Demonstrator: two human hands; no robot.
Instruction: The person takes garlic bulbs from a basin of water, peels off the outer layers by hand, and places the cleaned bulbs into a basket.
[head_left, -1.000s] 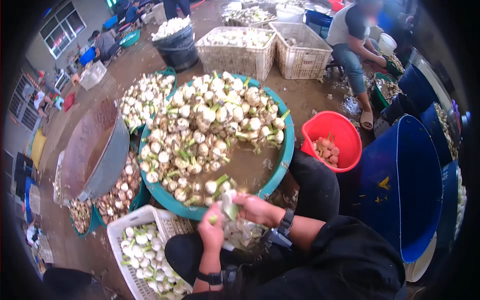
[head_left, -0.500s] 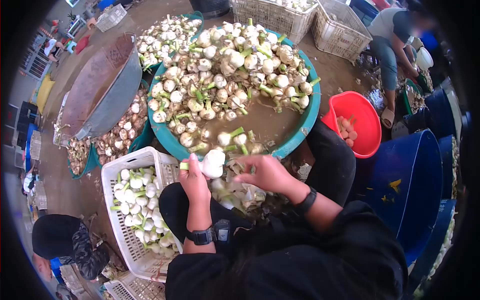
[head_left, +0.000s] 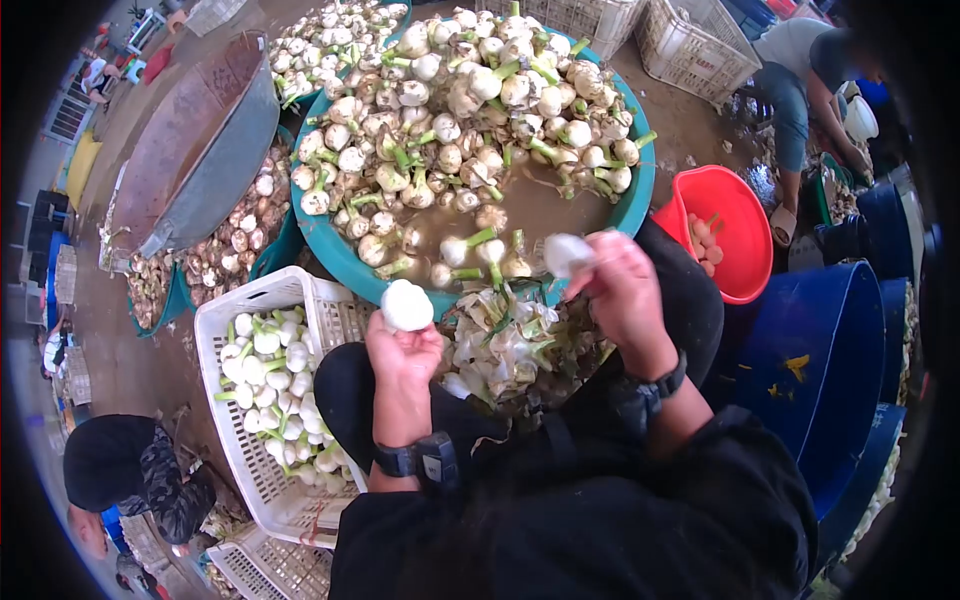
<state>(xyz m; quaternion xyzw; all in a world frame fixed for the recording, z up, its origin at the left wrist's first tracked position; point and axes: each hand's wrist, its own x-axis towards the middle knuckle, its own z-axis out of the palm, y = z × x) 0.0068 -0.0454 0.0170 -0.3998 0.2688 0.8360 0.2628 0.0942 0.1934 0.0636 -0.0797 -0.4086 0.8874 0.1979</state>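
My left hand [head_left: 403, 352] is closed around a clean white garlic bulb [head_left: 407, 305], held up just in front of the big green tub [head_left: 340, 272]. My right hand [head_left: 628, 295] is raised over the tub's near right rim, its fingers pinching a whitish piece of garlic skin [head_left: 567, 256] blurred by motion. In the tub, unpeeled garlic bulbs [head_left: 470, 95] with cut green stems are heaped above brown water. Between my knees lies a pile of stripped garlic skins [head_left: 505, 335]. Left of my left hand, a white crate [head_left: 235, 440] contains cleaned garlic bulbs [head_left: 275, 375].
A red basin [head_left: 745, 235] with round orange-brown pieces stands at the right, beside a blue barrel [head_left: 820, 360]. At the left, a large metal pan [head_left: 215, 165] leans over more garlic. Co-workers sit at the upper right [head_left: 800, 100] and lower left [head_left: 130, 480].
My right hand has moved right and up, away from the bulb, with a pale piece in its fingers. My left hand has turned, and the bulb in it now points its rounded side up.
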